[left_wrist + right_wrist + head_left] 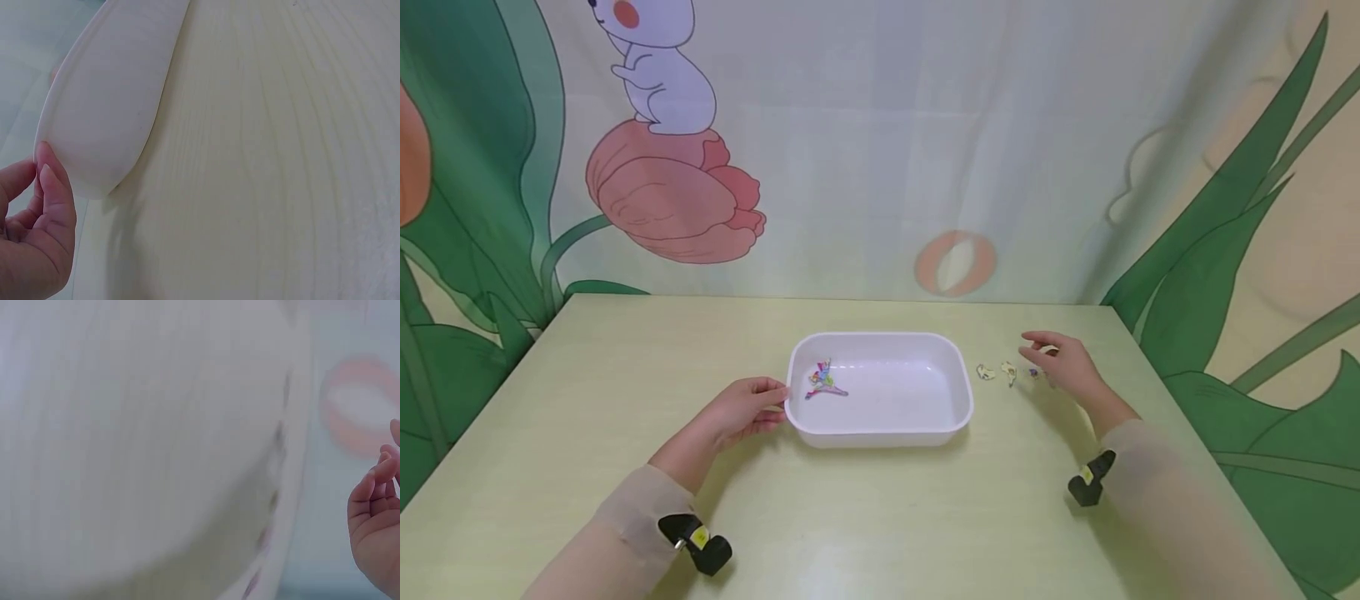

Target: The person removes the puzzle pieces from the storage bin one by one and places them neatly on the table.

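Observation:
A white rectangular tray [880, 439] stands on the table. At its left end my left hand [748, 410] pinches the rim between thumb and fingers; the left wrist view shows the same hand [40, 231] at the tray's edge [115, 94]. Inside, toward the left, lies a small multicoloured cluster of thin pieces [825, 381]. To the right of the tray, my right hand [1063, 360] hovers over a row of small flat pieces, with loosely bent fingers and nothing visible between them. Two pale pieces with dark outlines, one [986, 372] and another [1009, 372], lie nearest the tray; a purplish one [1033, 373] is partly under the hand.
The pale wooden table [880, 525] ends at a printed curtain [850, 167] behind the tray. Large printed leaves [1240, 250] flank the right side. A small black device [700, 546] is strapped to the left wrist, another [1090, 479] to the right.

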Tool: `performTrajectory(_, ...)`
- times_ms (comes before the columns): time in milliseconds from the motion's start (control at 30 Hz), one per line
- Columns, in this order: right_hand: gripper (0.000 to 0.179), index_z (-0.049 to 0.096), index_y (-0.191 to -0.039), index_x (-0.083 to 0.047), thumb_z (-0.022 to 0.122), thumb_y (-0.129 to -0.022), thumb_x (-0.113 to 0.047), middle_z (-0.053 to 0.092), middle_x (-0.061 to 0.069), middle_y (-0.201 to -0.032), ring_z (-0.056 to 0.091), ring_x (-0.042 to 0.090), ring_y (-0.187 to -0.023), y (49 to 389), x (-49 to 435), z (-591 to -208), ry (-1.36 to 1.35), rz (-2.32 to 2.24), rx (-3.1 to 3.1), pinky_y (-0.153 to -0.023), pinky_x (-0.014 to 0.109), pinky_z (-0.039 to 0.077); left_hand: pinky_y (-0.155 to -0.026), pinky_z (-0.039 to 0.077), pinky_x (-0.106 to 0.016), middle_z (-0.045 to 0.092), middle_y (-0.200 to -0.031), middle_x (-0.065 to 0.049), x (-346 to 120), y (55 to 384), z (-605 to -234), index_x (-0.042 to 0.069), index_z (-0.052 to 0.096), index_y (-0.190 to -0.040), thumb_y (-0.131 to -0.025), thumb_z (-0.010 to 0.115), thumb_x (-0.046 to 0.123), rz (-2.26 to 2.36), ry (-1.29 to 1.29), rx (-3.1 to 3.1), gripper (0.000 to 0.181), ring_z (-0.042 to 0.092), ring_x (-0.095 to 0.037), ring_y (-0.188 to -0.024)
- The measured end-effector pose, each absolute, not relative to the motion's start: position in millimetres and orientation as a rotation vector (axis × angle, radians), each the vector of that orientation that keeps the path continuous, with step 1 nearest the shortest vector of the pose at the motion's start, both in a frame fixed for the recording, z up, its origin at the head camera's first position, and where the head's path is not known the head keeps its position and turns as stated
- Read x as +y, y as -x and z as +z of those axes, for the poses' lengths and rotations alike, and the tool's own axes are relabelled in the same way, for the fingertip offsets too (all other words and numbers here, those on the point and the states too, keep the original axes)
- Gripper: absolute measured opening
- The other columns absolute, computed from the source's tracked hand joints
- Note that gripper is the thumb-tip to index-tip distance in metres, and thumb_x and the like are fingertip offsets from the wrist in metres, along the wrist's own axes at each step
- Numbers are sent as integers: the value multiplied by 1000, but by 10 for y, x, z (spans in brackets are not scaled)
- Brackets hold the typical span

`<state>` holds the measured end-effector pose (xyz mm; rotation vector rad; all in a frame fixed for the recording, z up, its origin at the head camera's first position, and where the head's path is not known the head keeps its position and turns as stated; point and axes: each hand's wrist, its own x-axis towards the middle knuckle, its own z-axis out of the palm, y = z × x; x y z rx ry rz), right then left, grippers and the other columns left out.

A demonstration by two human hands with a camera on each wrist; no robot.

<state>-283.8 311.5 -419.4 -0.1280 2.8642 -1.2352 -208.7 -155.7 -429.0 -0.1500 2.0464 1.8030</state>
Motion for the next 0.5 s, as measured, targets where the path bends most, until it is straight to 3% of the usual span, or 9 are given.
performTrajectory(200,49,57,-126,-10,63,-88,-40,52,7,-102,47,22,-76,2821,2637,-4094,216,-1330,2767,-52,22,38,-66,53,-24,61,-87,-7,-1551,2081,-4294,-9,48,-117,-96,53,20,1805,135,2039,36,61,-14,-75)
performTrajectory(500,35,63,-117,-4,67,-87,-23,58,7,-95,49,19,-73,2697,1996,-4061,447,-1429,2659,-58,22,42,-66,53,-24,61,-86,-6,-1563,2082,-4307,-9,48,-117,-96,53,19,1815,132,2029,35,62,-14,-75)
